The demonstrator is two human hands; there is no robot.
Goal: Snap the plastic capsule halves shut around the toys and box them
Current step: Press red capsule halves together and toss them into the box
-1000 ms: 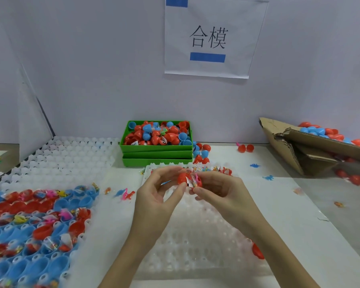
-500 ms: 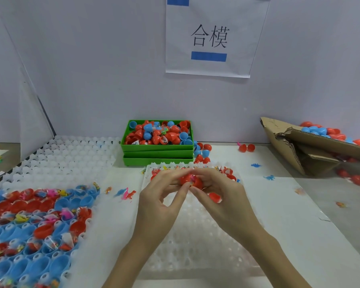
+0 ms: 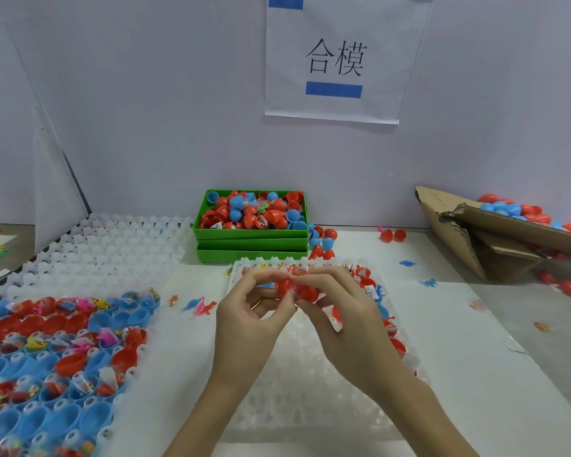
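Both hands, left hand [image 3: 244,311] and right hand [image 3: 346,311], pinch the red capsule [image 3: 295,288].

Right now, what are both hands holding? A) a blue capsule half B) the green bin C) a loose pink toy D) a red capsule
D: the left hand and right hand both pinch a red capsule above the white tray.

Both hands meet on a capsule [image 3: 295,288] above the near tray [image 3: 310,400]. Behind the grip, stacked bins [image 3: 251,240] of capsule halves stand at the wall, under a sign [image 3: 340,57]. Left of the grip lies a tray of filled halves [image 3: 56,351]; far right, a tipped carton [image 3: 495,232] holds capsules.
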